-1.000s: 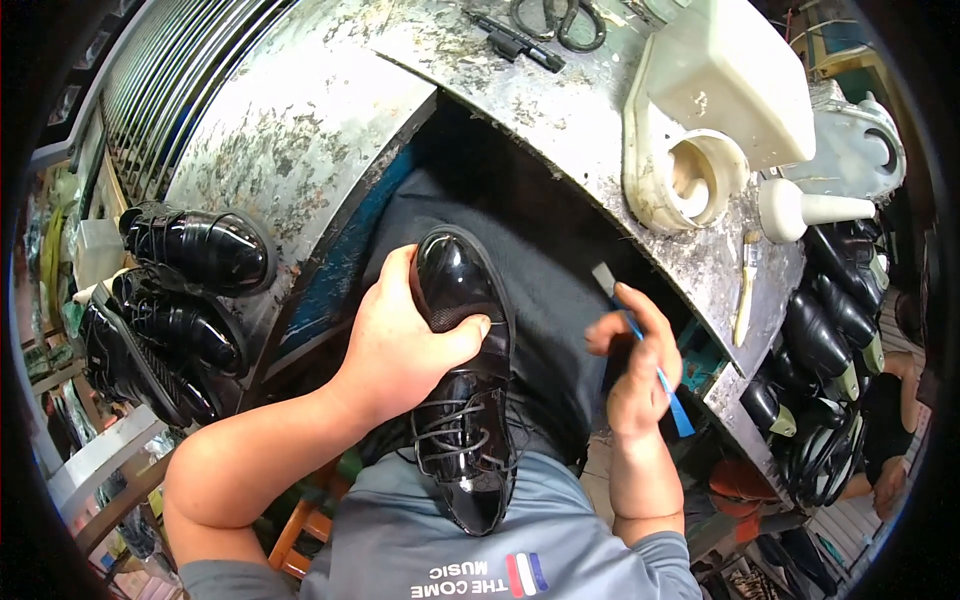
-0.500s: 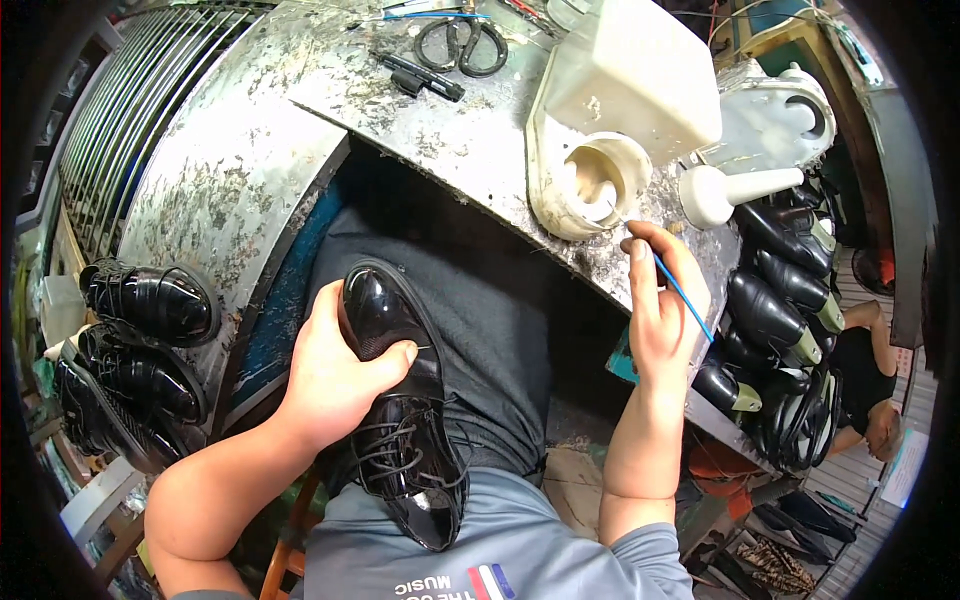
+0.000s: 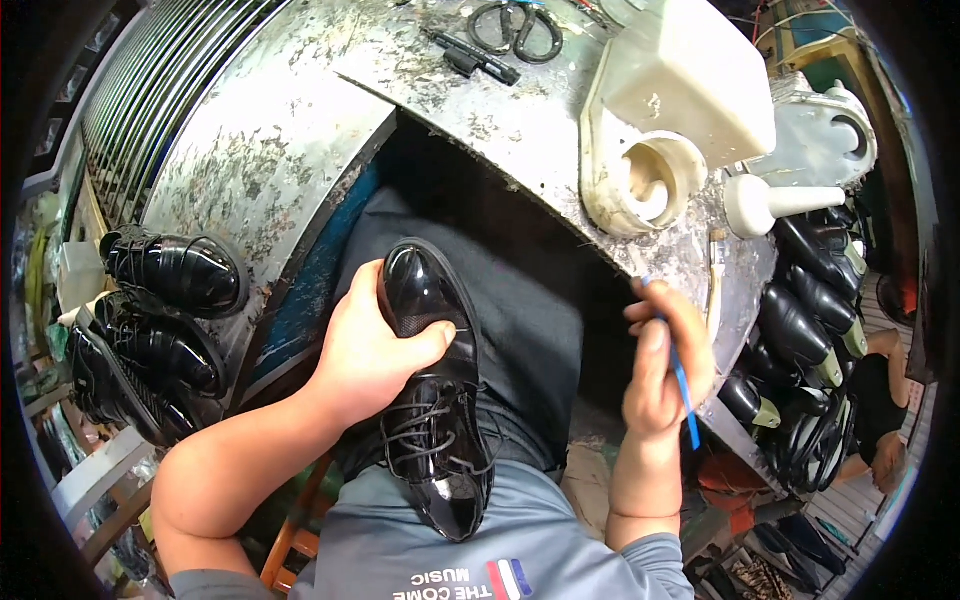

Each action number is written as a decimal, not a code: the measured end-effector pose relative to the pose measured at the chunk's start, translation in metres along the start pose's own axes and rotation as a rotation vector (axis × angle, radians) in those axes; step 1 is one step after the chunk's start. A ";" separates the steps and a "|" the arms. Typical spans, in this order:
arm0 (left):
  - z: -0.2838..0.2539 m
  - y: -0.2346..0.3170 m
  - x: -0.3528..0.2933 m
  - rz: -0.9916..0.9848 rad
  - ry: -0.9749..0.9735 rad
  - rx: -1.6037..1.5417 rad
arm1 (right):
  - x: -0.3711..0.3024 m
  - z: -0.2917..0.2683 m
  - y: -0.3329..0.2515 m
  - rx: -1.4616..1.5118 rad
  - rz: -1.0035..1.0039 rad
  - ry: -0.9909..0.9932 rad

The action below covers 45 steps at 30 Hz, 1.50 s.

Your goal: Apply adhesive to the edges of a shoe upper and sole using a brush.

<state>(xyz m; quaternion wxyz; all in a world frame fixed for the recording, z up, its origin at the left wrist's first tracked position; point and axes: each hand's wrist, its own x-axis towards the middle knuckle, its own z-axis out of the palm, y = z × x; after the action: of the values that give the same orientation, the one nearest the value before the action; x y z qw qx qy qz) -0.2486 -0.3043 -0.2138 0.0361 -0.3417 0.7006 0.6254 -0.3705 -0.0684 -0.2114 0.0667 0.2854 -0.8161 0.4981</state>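
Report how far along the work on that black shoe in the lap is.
Looks done: black lace-up shoes already sit in a row beside the bench. In hand: the left hand steadies the glossy black shoe on the lap; the right hand holds a thin blue-handled brush near the open white pot. Left: nothing shows on this shoe being brushed yet.
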 end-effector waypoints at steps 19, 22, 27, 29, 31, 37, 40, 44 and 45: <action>0.000 -0.022 0.007 -0.072 0.004 -0.078 | -0.052 0.059 -0.007 0.082 -0.345 -0.322; 0.001 -0.022 0.008 -0.084 -0.002 -0.057 | -0.054 0.060 -0.003 0.067 -0.345 -0.323; 0.000 -0.018 0.008 -0.082 -0.001 -0.024 | -0.051 0.060 -0.007 0.065 -0.328 -0.344; 0.000 -0.018 0.007 -0.083 0.003 -0.019 | -0.052 0.060 -0.005 0.075 -0.333 -0.342; 0.000 -0.019 0.007 -0.085 0.006 -0.014 | -0.051 0.060 -0.006 0.068 -0.330 -0.344; 0.000 -0.021 0.007 -0.079 0.000 0.002 | -0.055 0.065 -0.002 0.017 -0.364 -0.321; 0.000 -0.020 0.006 -0.083 -0.011 -0.027 | -0.053 0.066 -0.001 -0.007 -0.386 -0.314; 0.000 -0.020 0.006 -0.087 -0.014 -0.039 | -0.053 0.063 -0.003 -0.026 -0.403 -0.331; 0.000 -0.020 0.006 -0.087 -0.013 -0.052 | -0.052 0.063 -0.003 -0.026 -0.403 -0.331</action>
<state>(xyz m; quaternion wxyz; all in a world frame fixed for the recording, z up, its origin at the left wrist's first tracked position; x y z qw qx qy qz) -0.2427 -0.3068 -0.2336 0.0590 -0.3684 0.6684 0.6435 -0.3148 -0.1020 -0.2613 0.0339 0.5191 -0.7488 0.4108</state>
